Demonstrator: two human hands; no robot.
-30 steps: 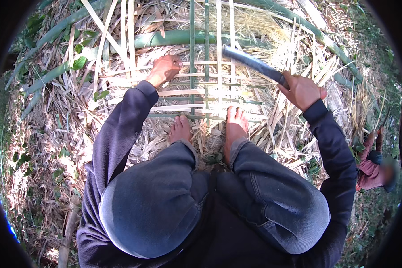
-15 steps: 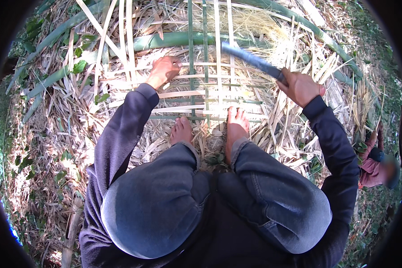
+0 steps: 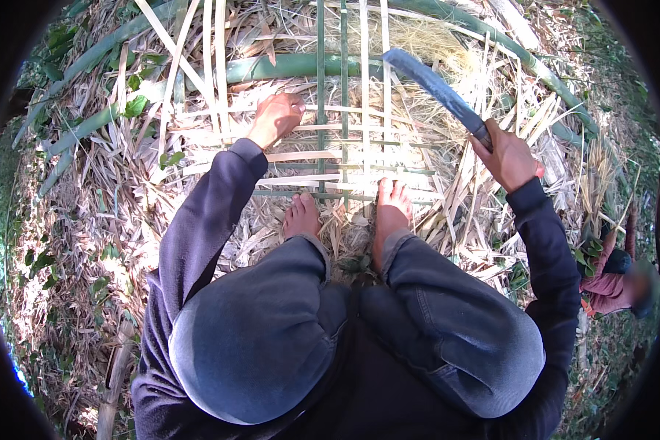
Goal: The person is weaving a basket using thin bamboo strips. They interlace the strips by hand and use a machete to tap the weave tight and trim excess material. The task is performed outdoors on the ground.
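A woven lattice of split bamboo strips (image 3: 365,88), some green and some pale, lies on the ground ahead of my bare feet. Curled at its left side, my left hand (image 3: 275,119) is closed on a pale crosswise bamboo strip (image 3: 334,108) that comes out beside the fingertips; the finger undersides are hidden. My right hand (image 3: 512,158) grips the handle of a machete (image 3: 436,84). Its long, dark, slightly curved blade is raised over the lattice's right side, pointing away and to the left, apart from my left hand.
A thick green bamboo pole (image 3: 271,67) lies crosswise under the far strips. More poles (image 3: 535,62) curve along the far right. Loose strips (image 3: 177,62) lie at the far left, above dry leaf litter. At the right edge another person (image 3: 612,290) crouches.
The machete and my right hand have shifted right and slightly nearer, with the blade more steeply angled. My left hand stays at nearly the same spot on the lattice.
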